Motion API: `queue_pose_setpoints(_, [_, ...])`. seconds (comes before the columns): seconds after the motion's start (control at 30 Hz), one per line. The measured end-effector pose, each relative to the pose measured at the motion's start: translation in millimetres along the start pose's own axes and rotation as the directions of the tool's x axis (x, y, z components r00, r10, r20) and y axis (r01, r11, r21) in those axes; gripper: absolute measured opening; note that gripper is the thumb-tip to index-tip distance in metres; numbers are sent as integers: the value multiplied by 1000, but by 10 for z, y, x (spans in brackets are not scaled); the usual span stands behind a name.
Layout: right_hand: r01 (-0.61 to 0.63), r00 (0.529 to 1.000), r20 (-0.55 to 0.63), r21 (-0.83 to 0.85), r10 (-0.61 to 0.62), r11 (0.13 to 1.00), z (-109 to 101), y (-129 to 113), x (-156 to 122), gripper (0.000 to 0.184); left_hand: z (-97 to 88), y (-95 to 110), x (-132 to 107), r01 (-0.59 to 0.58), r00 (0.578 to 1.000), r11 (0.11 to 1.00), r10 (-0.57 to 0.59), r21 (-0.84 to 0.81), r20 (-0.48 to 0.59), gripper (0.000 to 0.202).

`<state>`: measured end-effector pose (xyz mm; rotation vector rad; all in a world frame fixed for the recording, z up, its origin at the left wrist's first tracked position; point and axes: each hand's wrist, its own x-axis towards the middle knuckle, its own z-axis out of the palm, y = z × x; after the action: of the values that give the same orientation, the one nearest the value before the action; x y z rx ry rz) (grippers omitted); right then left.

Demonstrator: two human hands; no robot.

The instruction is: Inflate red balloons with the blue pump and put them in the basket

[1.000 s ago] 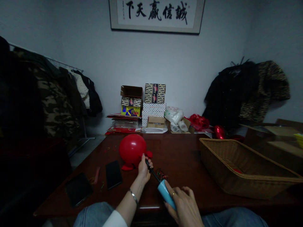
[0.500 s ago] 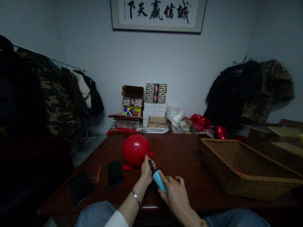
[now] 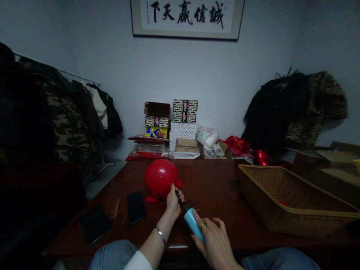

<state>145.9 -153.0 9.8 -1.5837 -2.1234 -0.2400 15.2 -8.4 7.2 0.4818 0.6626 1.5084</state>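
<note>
A blue hand pump (image 3: 194, 224) with a black nozzle end lies slantwise between my hands. My right hand (image 3: 215, 238) is closed around its blue barrel. My left hand (image 3: 173, 200) is closed on the black end, right against a red balloon (image 3: 161, 177). Round and inflated, the balloon rests on the table with small red lobes at its lower edge. The join between nozzle and balloon is hidden by my left fingers. Part of a black rod shows between the black end and the barrel.
Left of my hands lie a black phone (image 3: 136, 207), a dark tablet-like item (image 3: 95, 224) and a small pinkish strip (image 3: 116, 208). At the right stands a wicker basket (image 3: 281, 221) with something red inside. Stacked boxes (image 3: 184, 131) are beyond the brown table (image 3: 208, 180).
My right hand has drawn the blue barrel back, down and to the right, so more black rod shows. My left hand stays at the balloon.
</note>
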Motion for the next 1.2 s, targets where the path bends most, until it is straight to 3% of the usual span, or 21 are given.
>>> queue_pose_setpoints(0.3, [155,981,-111,-55,-160,986,-6,354,-364,68,-4,124,33,-43,999,999,42,-20,-32,39])
queue_pose_setpoints(0.5, [178,975,-119,-86,-188,980,11,399,-396,69,-25,122,62,-53,998,998,51,-45,-38,38])
queue_pose_setpoints(0.9, [9,999,47,-1,-9,1000,-61,120,12,61,36,-15,-29,-25,999,999,24,-44,-21,41])
queue_pose_setpoints(1.2, [-22,998,58,-23,24,999,-21,-27,241,58,77,-46,-108,29,999,1000,-29,-10,-29,43])
